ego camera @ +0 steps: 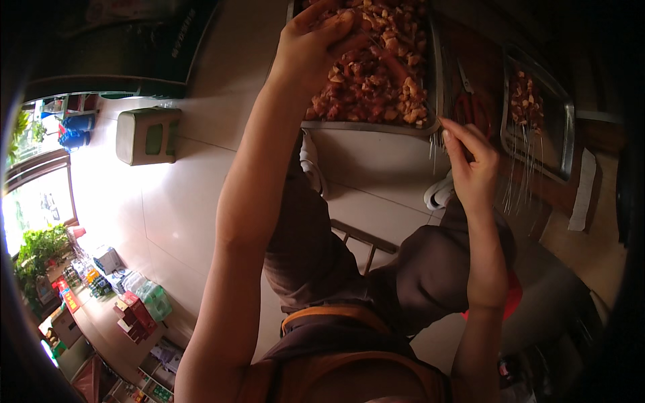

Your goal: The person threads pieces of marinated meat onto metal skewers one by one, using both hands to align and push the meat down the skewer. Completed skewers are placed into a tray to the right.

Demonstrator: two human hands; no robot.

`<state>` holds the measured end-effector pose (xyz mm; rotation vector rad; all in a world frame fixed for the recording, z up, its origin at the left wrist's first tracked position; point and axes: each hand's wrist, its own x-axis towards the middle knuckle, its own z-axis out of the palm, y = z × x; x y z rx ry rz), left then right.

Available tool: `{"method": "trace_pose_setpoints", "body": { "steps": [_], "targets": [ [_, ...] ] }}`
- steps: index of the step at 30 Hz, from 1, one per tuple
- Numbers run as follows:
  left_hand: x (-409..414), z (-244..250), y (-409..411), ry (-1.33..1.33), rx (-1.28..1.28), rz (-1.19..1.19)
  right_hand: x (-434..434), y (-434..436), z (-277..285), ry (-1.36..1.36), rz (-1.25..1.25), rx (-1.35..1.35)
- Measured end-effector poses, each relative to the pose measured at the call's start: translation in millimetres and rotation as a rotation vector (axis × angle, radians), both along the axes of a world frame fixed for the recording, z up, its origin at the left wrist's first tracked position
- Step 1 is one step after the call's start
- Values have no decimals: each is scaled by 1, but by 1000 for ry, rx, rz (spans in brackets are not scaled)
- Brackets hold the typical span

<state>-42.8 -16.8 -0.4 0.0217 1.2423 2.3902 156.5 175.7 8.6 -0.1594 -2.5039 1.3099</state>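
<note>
My left hand [315, 45] is over a large metal tray [363, 126] heaped with small chunks of raw meat [373, 75], some red and some paler. Shadow and the hand itself hide whether its fingers hold a piece. At the tray's near right corner, my right hand [471, 156] pinches the end of a thin metal skewer [428, 107] between thumb and forefinger. The skewer slants up and left over the meat, toward my left hand. A bundle of bare metal skewers [437, 146] lies along the tray's right side, under the right hand.
Red-handled scissors [468, 93] lie right of the big tray. Beyond them, a smaller metal tray [562, 151] holds meat skewers [526, 101], their bare ends overhanging its near edge. A white strip [583, 189] lies farther right. A plastic stool [146, 136] stands on the floor at left.
</note>
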Motion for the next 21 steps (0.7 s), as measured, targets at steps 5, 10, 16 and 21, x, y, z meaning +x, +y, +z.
{"method": "trace_pose_setpoints", "body": {
  "steps": [5, 10, 16, 21],
  "targets": [
    [0, -1, 1, 49, 39, -35, -1, 3, -3, -8, -3, -18],
    [7, -1, 10, 116, 25, -15, 2, -3, -6, -105, -43, -198],
    [15, -1, 15, 133, -21, -96, 5, -7, -8, -182, -72, -358],
    [30, -4, 28, 120, -28, -183, 6, -8, -5, -286, -119, -601]
  ]
}}
